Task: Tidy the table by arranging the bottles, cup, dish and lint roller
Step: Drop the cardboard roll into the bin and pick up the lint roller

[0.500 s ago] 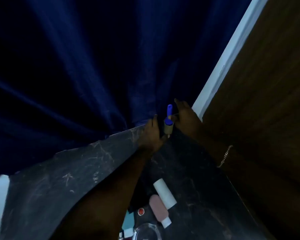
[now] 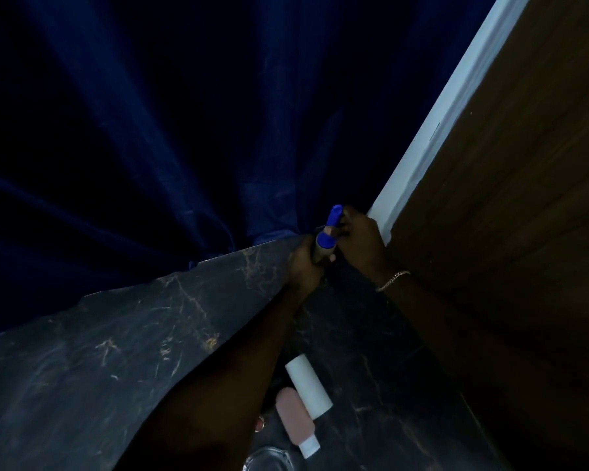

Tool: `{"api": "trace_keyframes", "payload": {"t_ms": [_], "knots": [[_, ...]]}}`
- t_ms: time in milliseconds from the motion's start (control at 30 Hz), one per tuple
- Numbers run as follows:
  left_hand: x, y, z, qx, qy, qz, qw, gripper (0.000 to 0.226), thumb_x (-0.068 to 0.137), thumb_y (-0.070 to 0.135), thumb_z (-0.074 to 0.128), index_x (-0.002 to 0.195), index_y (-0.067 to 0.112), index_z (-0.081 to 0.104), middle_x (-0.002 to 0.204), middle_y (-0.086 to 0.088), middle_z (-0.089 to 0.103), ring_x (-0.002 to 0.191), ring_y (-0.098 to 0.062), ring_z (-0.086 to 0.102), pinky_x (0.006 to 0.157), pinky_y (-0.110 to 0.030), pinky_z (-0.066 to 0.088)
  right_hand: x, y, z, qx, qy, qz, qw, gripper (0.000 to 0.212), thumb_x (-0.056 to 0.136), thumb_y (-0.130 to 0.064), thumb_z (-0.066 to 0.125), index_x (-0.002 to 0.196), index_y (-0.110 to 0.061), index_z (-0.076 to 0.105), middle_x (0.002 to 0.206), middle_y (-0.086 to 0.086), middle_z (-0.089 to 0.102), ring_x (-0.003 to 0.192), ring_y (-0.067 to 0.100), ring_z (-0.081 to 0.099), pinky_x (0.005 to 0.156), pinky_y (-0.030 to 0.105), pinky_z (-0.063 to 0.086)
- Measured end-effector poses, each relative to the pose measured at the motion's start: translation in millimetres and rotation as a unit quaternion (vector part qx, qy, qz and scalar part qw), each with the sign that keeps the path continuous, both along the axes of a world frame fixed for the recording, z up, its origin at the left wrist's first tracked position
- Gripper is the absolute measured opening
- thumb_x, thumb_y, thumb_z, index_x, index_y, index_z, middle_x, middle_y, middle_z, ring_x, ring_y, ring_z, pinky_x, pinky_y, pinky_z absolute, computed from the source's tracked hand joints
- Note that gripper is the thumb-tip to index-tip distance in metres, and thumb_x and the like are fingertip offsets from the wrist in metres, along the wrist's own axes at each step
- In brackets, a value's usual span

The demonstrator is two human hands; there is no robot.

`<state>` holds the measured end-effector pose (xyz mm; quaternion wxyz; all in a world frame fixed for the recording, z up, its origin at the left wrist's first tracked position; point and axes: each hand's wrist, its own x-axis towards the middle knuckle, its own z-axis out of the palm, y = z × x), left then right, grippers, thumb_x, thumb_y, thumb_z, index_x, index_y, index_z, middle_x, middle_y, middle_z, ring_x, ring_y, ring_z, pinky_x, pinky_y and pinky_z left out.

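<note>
Both hands grip the lint roller (image 2: 324,244) upright at table's (image 2: 116,351) far corner, left hand (image 2: 303,263) on barrel, right hand (image 2: 357,239) on blue handle; set down w/ base flat, release slowly.

Single head-worn wide-angle view, looking forward and down; close over dark table (image 2: 123,362), facing blue curtain (image 2: 150,130)

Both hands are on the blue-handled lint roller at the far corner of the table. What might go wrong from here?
1. The blue-handled lint roller, held by the left hand and right hand, sits near the dark marble table edge and might drop behind.
2. The left forearm crosses above the white cylinder and pink bottle; pulling back may knock them.
</note>
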<state>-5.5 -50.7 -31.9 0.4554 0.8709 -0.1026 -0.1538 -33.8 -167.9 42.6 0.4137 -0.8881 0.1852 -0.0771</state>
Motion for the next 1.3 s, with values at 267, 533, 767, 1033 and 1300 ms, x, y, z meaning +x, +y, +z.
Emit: {"api": "trace_keyframes", "payload": {"t_ms": [267,533,767,1033,1300], "knots": [[-47,56,28,-0.135,-0.043,-0.062,0.988,0.041,0.089,0.025,0.078,0.127,0.029,0.063,0.114,0.019,0.07,0.105,0.008,0.065,0.089,-0.008,0.047,-63,13,38,0.171,-0.089,-0.014,0.981,0.025,0.086,-0.01,0.074,0.089,-0.033,0.064,0.087,-0.009,0.075,0.088,0.009,0.072,0.083,0.03,0.057],[-129,137,73,-0.096,-0.111,-0.075,0.986,0.045,0.084,0.026,0.081,0.126,0.025,0.066,0.116,0.009,0.067,0.103,-0.006,0.062,0.088,-0.019,0.05,-154,58,86,0.24,-0.124,0.001,0.963,0.029,0.087,-0.013,0.074,0.112,-0.024,0.066,0.104,0.001,0.075,0.098,0.011,0.073,0.086,0.032,0.06],[-195,215,115,0.006,-0.144,-0.095,0.985,0.05,0.083,0.019,0.083,0.131,0.016,0.067,0.119,-0.003,0.067,0.106,-0.021,0.064,0.093,-0.036,0.053,-220,103,117,-0.068,-0.009,0.13,0.989,0.035,0.088,-0.027,0.073,0.122,-0.021,0.067,0.11,-0.003,0.072,0.101,0.01,0.069,0.091,0.019,0.051],[-250,274,138,0.132,-0.185,-0.099,0.969,0.051,0.085,0.028,0.077,0.133,0.026,0.06,0.128,0.007,0.061,0.115,-0.021,0.055,0.092,-0.043,0.055,-251,183,131,-0.276,0.185,0.284,0.9,0.04,0.09,-0.049,0.057,0.124,-0.027,0.057,0.12,0.003,0.066,0.105,0.028,0.066,0.087,0.041,0.054],[-276,313,154,0.203,-0.235,-0.075,0.948,0.047,0.081,0.025,0.08,0.125,0.022,0.064,0.123,0.005,0.063,0.114,-0.022,0.056,0.091,-0.041,0.056,-260,239,124,-0.251,0.164,0.318,0.9,0.015,0.093,-0.027,0.059,0.105,-0.018,0.06,0.109,0.003,0.062,0.087,0.021,0.061,0.068,0.025,0.034]]}}
